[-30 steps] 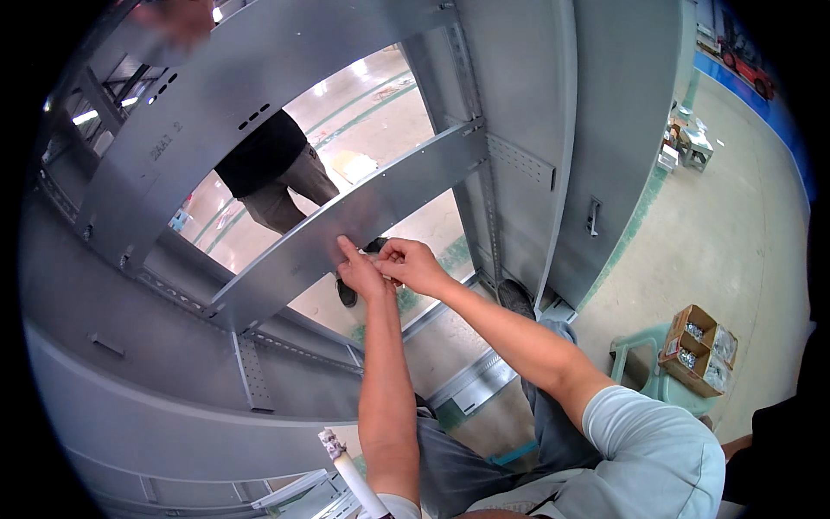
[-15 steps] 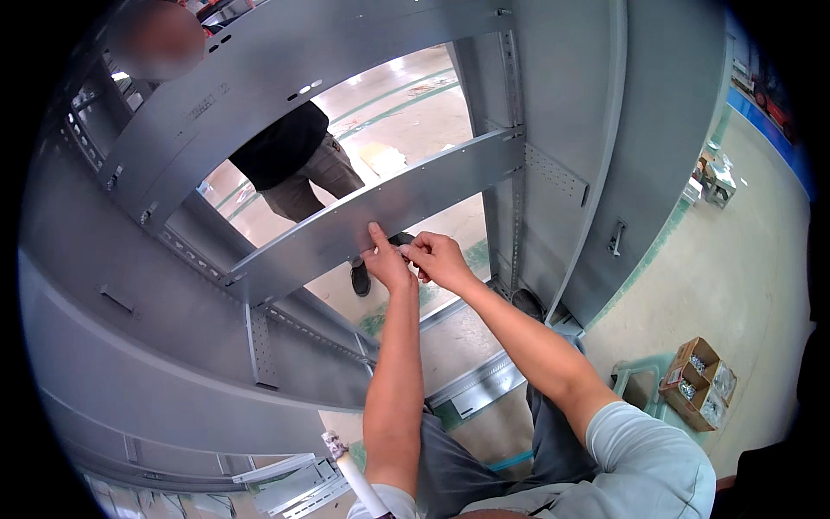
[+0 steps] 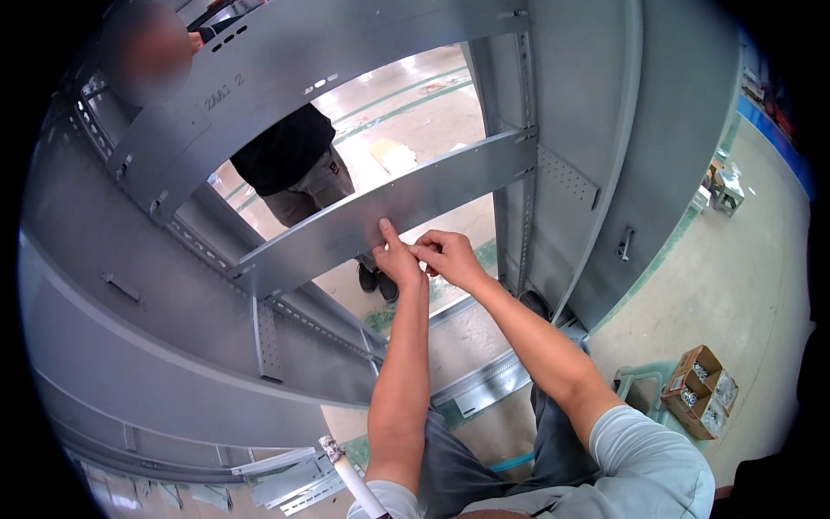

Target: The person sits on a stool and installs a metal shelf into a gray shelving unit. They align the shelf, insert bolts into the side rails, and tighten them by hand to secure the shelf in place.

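My left hand [image 3: 399,261] is at the lower edge of a grey metal crosspiece [image 3: 316,227], thumb stretched up against its face. Its other fingers are curled in and mostly hidden. Close beside it, my right hand [image 3: 451,259] has thumb and forefinger pinched together, touching the left hand. Whatever is between the fingers is too small or covered to make out. The crosspiece spans a tall grey metal cabinet frame [image 3: 575,112], below a wider upper panel [image 3: 259,78] with slots.
Another person [image 3: 290,160] stands beyond the frame. A divided cardboard box [image 3: 699,391] of small metal fasteners rests on a green stool [image 3: 647,385] at right. A lit cigarette [image 3: 353,476] juts in close below. Metal strips [image 3: 290,484] lie at lower left.
The view has shifted slightly, so the frame appears a little lower and farther right. My hands keep together at the crosspiece. The other person's second shoe and dark sleeve now show.
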The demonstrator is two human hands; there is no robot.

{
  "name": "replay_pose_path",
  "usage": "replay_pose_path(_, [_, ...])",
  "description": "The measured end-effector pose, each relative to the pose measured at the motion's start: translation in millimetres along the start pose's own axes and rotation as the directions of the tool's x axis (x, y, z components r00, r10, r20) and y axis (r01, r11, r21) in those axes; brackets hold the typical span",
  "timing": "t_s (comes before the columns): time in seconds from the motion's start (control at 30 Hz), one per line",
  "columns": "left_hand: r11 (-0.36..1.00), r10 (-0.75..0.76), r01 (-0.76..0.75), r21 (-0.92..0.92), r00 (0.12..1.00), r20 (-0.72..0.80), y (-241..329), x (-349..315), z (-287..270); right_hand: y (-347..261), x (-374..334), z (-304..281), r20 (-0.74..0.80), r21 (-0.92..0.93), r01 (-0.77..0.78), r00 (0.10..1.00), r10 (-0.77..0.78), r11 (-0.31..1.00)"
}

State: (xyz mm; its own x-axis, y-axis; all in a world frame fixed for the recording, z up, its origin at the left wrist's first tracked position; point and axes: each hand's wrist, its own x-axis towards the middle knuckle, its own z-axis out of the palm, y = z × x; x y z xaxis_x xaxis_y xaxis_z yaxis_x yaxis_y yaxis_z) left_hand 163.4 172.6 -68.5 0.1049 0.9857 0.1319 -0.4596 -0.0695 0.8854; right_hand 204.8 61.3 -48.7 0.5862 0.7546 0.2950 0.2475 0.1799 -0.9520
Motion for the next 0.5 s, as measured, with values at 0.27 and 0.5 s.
replay_pose_path(0.27, [0.973,-0.231,0.231,-0.019,0.973,0.017,16,-12,3,16,6,-7,-0.035,0.229,-0.018,0.999,0.027,0.973])
replay_pose_path(0.5, [0.911,-0.26,0.312,-0.271,0.942,0.213,15,3,-15,22,16,-23,-0.134,0.671,-0.067,0.969,0.21,0.738])
